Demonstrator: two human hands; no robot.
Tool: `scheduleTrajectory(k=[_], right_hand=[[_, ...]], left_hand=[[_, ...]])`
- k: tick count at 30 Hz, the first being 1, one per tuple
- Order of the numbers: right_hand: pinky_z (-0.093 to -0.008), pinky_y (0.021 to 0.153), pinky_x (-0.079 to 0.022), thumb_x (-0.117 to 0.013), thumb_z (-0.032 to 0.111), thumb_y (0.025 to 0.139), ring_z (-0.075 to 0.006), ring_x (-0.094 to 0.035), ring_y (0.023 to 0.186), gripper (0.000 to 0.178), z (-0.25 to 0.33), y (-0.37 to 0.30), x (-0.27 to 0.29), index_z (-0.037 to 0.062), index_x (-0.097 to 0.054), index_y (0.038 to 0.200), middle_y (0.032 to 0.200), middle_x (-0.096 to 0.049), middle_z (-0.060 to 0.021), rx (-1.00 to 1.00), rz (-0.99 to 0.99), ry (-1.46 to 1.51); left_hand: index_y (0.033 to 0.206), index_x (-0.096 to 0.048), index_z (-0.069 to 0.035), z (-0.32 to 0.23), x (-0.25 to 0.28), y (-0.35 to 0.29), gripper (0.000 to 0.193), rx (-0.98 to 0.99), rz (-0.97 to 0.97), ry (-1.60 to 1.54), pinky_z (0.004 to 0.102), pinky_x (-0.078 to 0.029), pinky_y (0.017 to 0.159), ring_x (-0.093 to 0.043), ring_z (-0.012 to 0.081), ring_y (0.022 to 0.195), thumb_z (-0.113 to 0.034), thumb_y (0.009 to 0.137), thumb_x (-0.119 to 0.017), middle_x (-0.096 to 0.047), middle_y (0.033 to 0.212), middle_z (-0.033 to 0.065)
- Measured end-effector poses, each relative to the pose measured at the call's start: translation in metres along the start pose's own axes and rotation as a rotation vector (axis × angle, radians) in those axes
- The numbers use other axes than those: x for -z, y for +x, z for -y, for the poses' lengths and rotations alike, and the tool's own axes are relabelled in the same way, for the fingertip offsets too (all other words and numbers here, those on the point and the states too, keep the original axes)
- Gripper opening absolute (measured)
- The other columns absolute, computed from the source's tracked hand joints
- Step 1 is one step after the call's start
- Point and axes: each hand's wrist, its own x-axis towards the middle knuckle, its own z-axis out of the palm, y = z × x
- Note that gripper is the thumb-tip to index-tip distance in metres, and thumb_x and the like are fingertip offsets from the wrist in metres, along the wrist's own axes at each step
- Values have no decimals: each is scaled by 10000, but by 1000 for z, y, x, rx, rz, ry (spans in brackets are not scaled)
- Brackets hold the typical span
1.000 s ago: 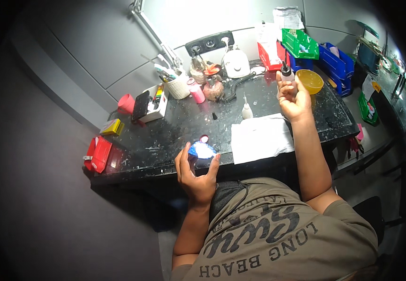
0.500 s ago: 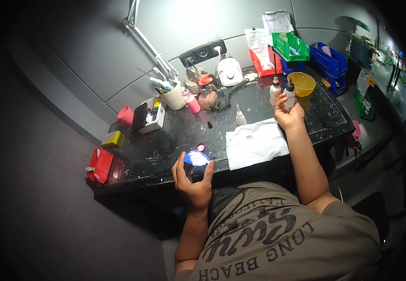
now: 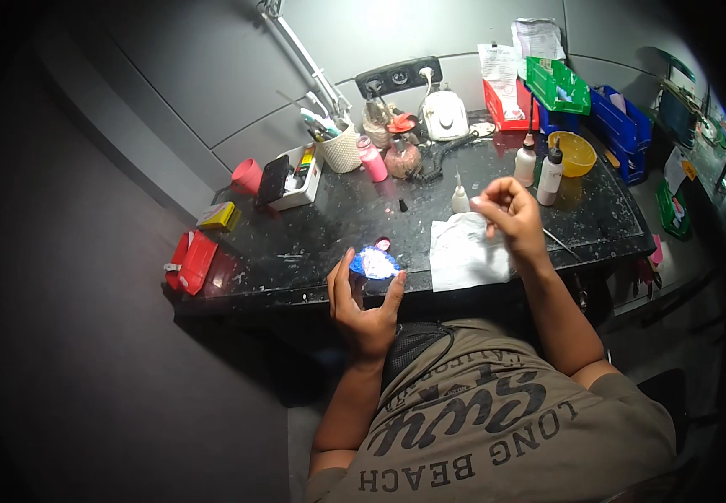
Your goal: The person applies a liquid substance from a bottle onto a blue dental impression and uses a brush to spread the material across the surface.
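My left hand [image 3: 365, 323] is at the table's front edge, thumb and fingers closed around the sides of a blue piece with a brightly lit white face [image 3: 376, 262]. A small round pink-red piece [image 3: 382, 244] lies just behind it. My right hand [image 3: 515, 220] hovers over the white cloth [image 3: 468, 256], fingers curled and thumb near the index finger; I cannot make out anything between them. Right behind the cloth stands a small white needle-tip bottle [image 3: 461, 200]. Two taller dropper bottles, one with a pale cap [image 3: 525, 166] and one with a dark cap [image 3: 550, 183], stand farther right.
A thin stick-like tool [image 3: 560, 243] lies right of the cloth. Along the back are a yellow bowl [image 3: 575, 156], a pink bottle [image 3: 372, 160], a woven pen cup [image 3: 339, 151], a white box [image 3: 300, 186] and a white device [image 3: 445, 117]. Red trays [image 3: 193, 263] sit far left.
My right hand has left the dark-capped bottle and moved left over the cloth, its fingers curling in. The left hand keeps its hold on the blue piece. The whole view has shifted slightly.
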Motion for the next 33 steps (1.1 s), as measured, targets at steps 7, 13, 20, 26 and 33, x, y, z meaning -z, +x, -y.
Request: scheduleTrajectory(k=[7, 13, 20, 26, 33], right_hand=[[-459, 970, -492, -860, 288, 801, -358, -659, 1073, 561, -10, 18, -31, 40, -598, 1231, 1124, -710, -161, 202, 40, -1056], [-463, 887, -498, -736, 184, 916, -333, -694, 901, 114, -14, 23, -32, 81, -741, 965, 826, -718, -168, 180, 13, -1039], [-341, 728, -512, -626, 83, 999, -222, -608, 755, 256, 19, 18, -35, 100, -683, 1248, 942, -683, -146, 312, 122, -607], [-211, 674, -467, -579, 41, 1020, -50, -500, 802, 490, 48, 11, -25, 39, -479, 1500, 1013, -615, -6, 101, 304, -426], [-219, 658, -484, -691, 29, 959, -66, -587, 795, 278, 61, 2, -22, -14, -608, 1221, 984, -655, -44, 34, 347, -42]], left_hand=[[1388, -501, 72, 1, 1, -2, 678, -37, -19, -85, 348, -511, 1036, -600, 209, 1162, 7, 810, -848, -524, 1301, 119], [1404, -489, 68, 4, 3, -4, 693, 3, -12, -193, 340, -507, 1027, -609, 197, 1141, 21, 810, -841, -529, 1279, 109], [1430, -468, 77, 2, 5, -3, 737, -59, 5, -113, 334, -497, 1033, -594, 196, 1155, 6, 804, -850, -523, 1275, 96], [1440, -453, 91, 5, 6, -5, 781, -39, -1, -210, 359, -503, 1041, -560, 237, 1204, -29, 791, -870, -490, 1322, 161], [1446, -442, 101, 4, 6, -5, 804, -116, -17, -108, 369, -502, 1050, -556, 267, 1215, -45, 785, -876, -488, 1322, 191]])
